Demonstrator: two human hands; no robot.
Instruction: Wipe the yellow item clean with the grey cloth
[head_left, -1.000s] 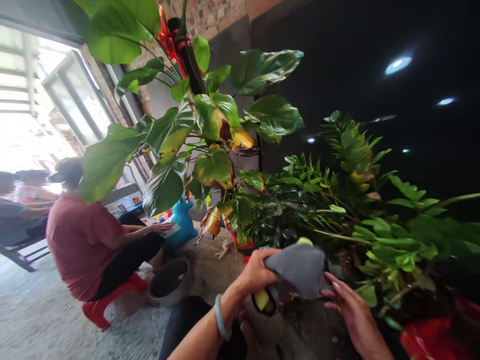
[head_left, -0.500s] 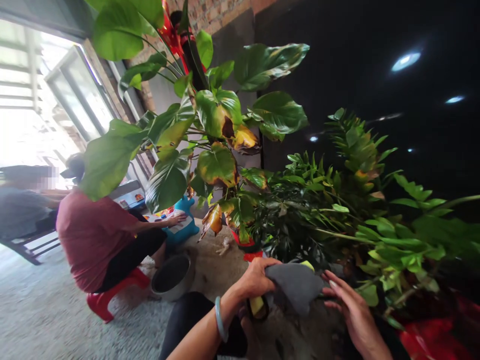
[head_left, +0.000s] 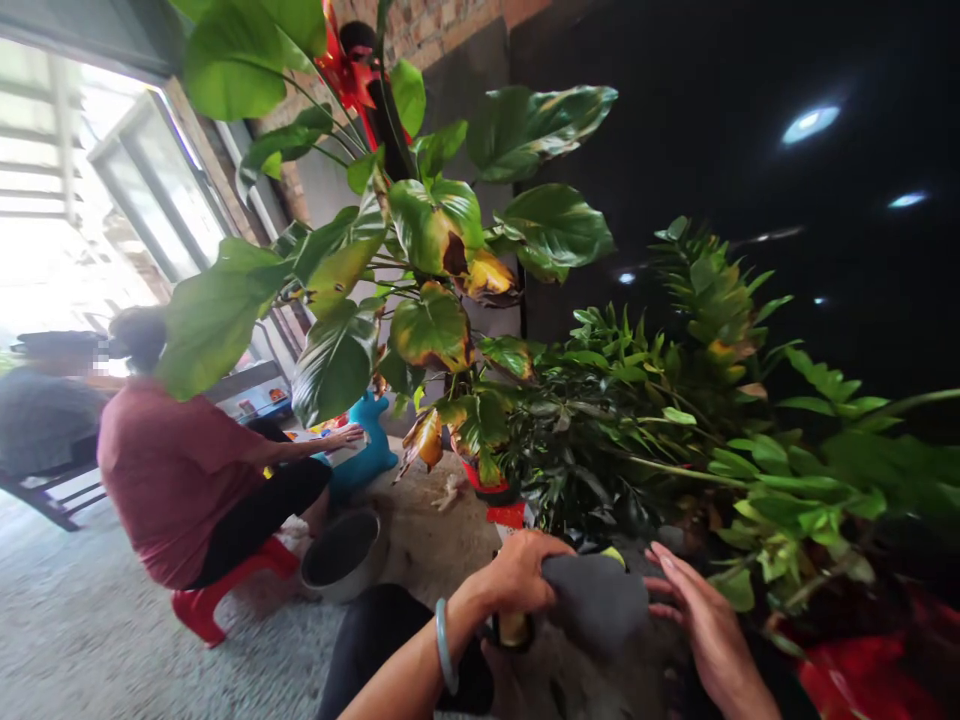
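Observation:
My left hand (head_left: 525, 572) is closed on the left edge of a limp, dark grey piece of cloth (head_left: 596, 605), with the thumb hidden behind the wrist and knuckles. A pale bracelet (head_left: 444, 648) circles that wrist. At the cloth's right edge, my right hand (head_left: 703, 615) has its fingers stretched out and apart; whether the fingertips touch the cloth I cannot tell. A yellow-green bit (head_left: 613, 554) shows just behind the cloth's top edge. Below my left hand stands a small yellowish object with a dark rim (head_left: 514, 630), partly covered.
A tall leafy plant (head_left: 435, 325) rises ahead, and bushy green plants (head_left: 637, 420) fill the right side. To the left a person in a red shirt (head_left: 176, 470) sits on a red stool (head_left: 214, 598), beside a grey basin (head_left: 341, 555) and a blue animal-shaped toy (head_left: 375, 440).
My left hand and the grey cloth have moved slightly down and right, and the cloth hangs in a more rounded shape. The person in red has shifted a little left.

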